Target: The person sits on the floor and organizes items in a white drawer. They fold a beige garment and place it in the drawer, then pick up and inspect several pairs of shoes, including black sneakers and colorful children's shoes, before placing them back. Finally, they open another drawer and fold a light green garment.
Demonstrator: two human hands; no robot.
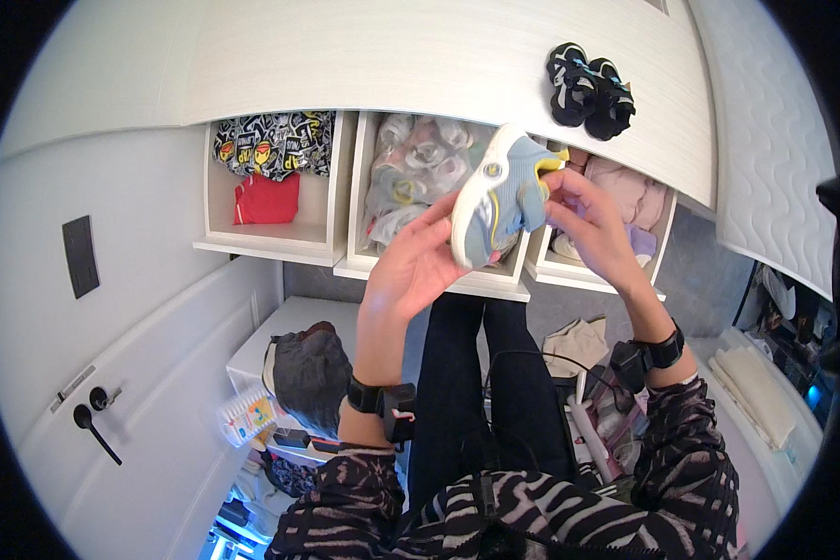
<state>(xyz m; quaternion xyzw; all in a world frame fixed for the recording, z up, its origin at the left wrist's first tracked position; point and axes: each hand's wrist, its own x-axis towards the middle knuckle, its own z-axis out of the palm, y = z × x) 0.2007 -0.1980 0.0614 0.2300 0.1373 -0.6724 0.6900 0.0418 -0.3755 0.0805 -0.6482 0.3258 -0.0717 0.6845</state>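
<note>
A small blue-grey sneaker (506, 198) with a white sole and yellow lining is held up, tilted, above the open middle drawer (434, 277). My left hand (413, 263) grips it along the sole and toe end. At the shoe's opening, my right hand (593, 224) pinches the blue strap, thumb and fingers close together. Beneath the shoe, the middle drawer is filled with clear plastic bags (429, 154), and what they contain is hard to make out. Part of the drawer is hidden behind the shoe and my hands.
The left drawer (266, 245) holds a red folded cloth (267, 199) and black patterned fabric (275, 145). Pink clothing (625, 191) lies in the right drawer. Black sandals (590, 93) rest on the pale surface above. A dark bag (308, 378) sits on a white box at lower left.
</note>
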